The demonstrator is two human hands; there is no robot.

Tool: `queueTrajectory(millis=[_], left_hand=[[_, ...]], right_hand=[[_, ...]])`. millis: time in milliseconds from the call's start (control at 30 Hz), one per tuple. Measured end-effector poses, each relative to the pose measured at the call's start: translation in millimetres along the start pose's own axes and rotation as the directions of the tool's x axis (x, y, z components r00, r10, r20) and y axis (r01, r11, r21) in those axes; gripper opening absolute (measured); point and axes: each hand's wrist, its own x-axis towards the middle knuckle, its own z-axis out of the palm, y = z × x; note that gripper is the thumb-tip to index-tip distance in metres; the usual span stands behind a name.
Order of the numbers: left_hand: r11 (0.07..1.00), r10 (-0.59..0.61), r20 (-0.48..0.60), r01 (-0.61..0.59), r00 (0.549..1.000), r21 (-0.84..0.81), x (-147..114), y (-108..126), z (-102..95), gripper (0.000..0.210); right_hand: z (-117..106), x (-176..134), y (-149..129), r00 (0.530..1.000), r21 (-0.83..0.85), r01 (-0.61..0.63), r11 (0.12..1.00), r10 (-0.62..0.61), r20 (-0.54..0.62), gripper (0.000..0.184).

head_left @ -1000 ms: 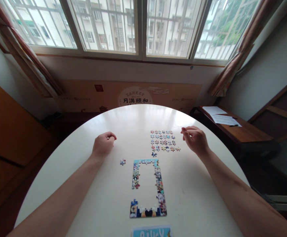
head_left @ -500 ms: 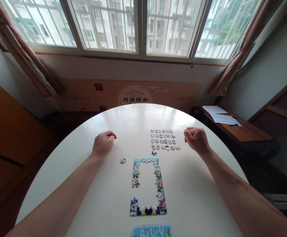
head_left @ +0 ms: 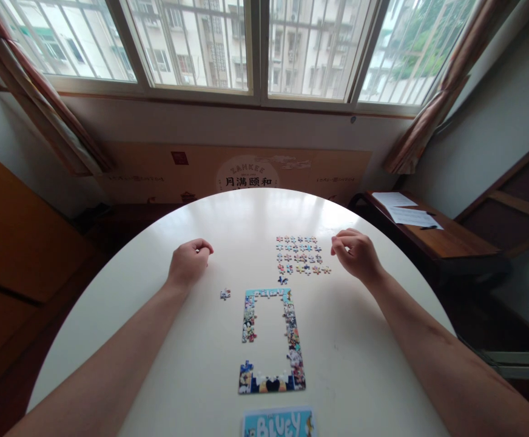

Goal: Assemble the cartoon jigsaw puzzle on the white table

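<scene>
My left hand (head_left: 188,262) rests on the white table as a loose fist, with nothing showing in its fingers. A single loose jigsaw piece (head_left: 225,294) lies just nearer to me from it. My right hand (head_left: 356,255) is curled, thumb and forefinger bent together, close to the right side of several rows of jigsaw pieces (head_left: 309,247); no piece shows in it. Between my arms lies a jigsaw border (head_left: 297,358), hollow in the middle and with a gap low on its left side. A dark blue piece (head_left: 283,280) sits just above its top edge.
A light blue picture marked "BLUEY" (head_left: 278,423) lies at the near side of the round white table (head_left: 178,364). Beyond the table's right edge stands a wooden side table (head_left: 462,237) with papers (head_left: 410,217) and pens. A printed panel (head_left: 146,164) is below the window.
My right hand has shifted slightly left toward the rows of pieces, and its fist has loosened a little. My left hand keeps its pose. The view has tilted slightly.
</scene>
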Motion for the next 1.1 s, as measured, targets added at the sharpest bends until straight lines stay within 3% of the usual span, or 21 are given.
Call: queueTrajectory(millis=[567, 667, 767, 833, 867, 933, 1000, 1067, 1100], left_hand=[[1.0, 0.01, 0.0, -0.01, 1.0, -0.015, 2, 0, 3.8, 0.021], [0.998, 0.011, -0.021, -0.012, 1.0, -0.057, 2, 1, 6.1, 0.022], [0.998, 0.012, -0.037, -0.014, 0.999, -0.067, 3, 0, 8.9, 0.024], [0.998, 0.014, -0.04, -0.016, 0.999, -0.062, 4, -2, 10.9, 0.025], [0.998, 0.019, -0.04, -0.021, 0.999, -0.059, 5, -3, 11.9, 0.026], [0.998, 0.032, -0.042, -0.034, 0.999, -0.048, 6, -5, 13.8, 0.026], [0.998, 0.05, -0.044, -0.052, 0.998, -0.034, 6, -6, 15.3, 0.025], [0.997, 0.069, -0.044, -0.07, 0.997, -0.018, 7, -6, 16.4, 0.023], [0.997, 0.078, -0.041, -0.079, 0.996, -0.01, 6, -5, 16.8, 0.023]], right_hand=[[-5, 3, -5, 0.994, -0.093, 0.102, 0.99, -0.104, -0.014, 0.035], [-21, 10, -33, 0.983, -0.145, 0.18, 0.973, -0.184, -0.013, 0.031], [-48, 14, -89, 0.967, -0.055, 0.253, 0.966, -0.25, 0.047, 0.027], [-68, 6, -134, 0.919, 0.094, 0.329, 0.94, -0.341, 0.197, 0.024], [-76, -2, -155, 0.862, 0.17, 0.362, 0.917, -0.398, 0.313, 0.021], [-89, -29, -190, 0.698, 0.274, 0.385, 0.882, -0.472, 0.539, 0.023], [-94, -69, -210, 0.579, 0.312, 0.376, 0.872, -0.485, 0.656, 0.054], [-91, -113, -216, 0.496, 0.325, 0.355, 0.877, -0.471, 0.729, 0.083], [-87, -135, -215, 0.481, 0.324, 0.36, 0.875, -0.472, 0.739, 0.087]])
